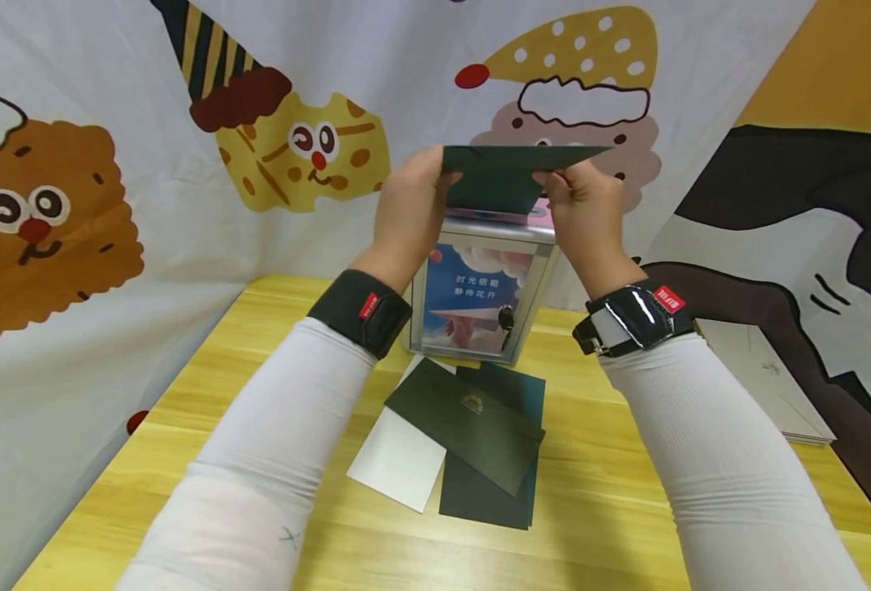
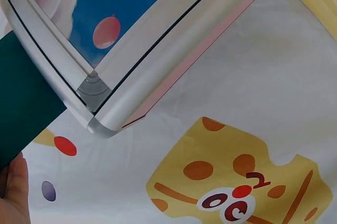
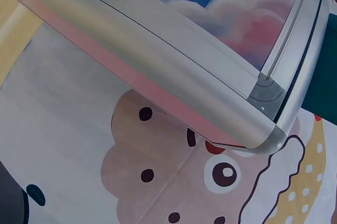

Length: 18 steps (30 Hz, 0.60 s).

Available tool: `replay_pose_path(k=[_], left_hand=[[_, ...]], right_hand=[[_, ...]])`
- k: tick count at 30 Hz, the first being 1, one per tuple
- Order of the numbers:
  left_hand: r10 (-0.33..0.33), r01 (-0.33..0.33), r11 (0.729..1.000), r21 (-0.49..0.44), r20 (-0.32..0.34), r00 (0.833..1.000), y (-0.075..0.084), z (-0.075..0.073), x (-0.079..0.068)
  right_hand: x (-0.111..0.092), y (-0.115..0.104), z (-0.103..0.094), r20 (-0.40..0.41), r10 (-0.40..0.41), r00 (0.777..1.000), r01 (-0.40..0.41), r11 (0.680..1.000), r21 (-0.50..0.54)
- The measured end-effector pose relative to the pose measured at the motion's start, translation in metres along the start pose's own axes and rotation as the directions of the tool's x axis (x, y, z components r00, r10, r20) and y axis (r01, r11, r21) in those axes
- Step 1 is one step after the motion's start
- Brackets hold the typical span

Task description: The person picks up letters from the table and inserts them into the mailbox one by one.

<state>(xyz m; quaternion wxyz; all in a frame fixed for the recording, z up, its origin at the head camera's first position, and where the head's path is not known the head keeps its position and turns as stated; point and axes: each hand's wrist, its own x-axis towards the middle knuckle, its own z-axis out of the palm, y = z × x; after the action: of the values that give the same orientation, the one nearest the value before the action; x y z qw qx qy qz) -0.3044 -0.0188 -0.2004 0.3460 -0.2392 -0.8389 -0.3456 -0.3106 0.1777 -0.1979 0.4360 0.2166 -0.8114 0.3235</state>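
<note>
In the head view, a dark green envelope [image 1: 496, 187] is held up over the top of a silver-framed letter box [image 1: 477, 297]. My left hand [image 1: 413, 197] pinches its left edge, thumb on the near side. The right side of the envelope is pinched by my right hand [image 1: 586, 213], between thumb and fingers. Its upper part angles out to the right beyond that hand. The envelope's lower edge overlaps the box's pink top, near the slot. Part of my left hand [image 2: 16, 192] shows beside the envelope [image 2: 26, 100] in the left wrist view.
Before the box, a dark green envelope [image 1: 472, 419] with a gold emblem lies over other dark envelopes [image 1: 483, 497] and a white one [image 1: 398, 460] on the wooden table [image 1: 258, 460]. A pale stack [image 1: 760, 373] sits at right. A cartoon-print cloth [image 1: 184, 197] hangs behind.
</note>
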Motion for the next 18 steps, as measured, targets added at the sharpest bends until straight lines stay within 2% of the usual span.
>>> replay_pose_path(k=[11, 18], left_hand=[[0.053, -0.053, 0.999, 0.005, -0.034, 0.998, -0.0011, 0.0022, 0.0055], [0.025, -0.025, 1.000, -0.004, -0.010, 1.000, -0.0041, 0.0059, 0.0050]], right_hand=[[0.0008, 0.0045, 0.0006, -0.018, 0.011, 1.000, -0.010, 1.000, 0.011], [0.0000, 0.0096, 0.0036, 0.000, 0.017, 1.000, -0.017, 1.000, -0.012]])
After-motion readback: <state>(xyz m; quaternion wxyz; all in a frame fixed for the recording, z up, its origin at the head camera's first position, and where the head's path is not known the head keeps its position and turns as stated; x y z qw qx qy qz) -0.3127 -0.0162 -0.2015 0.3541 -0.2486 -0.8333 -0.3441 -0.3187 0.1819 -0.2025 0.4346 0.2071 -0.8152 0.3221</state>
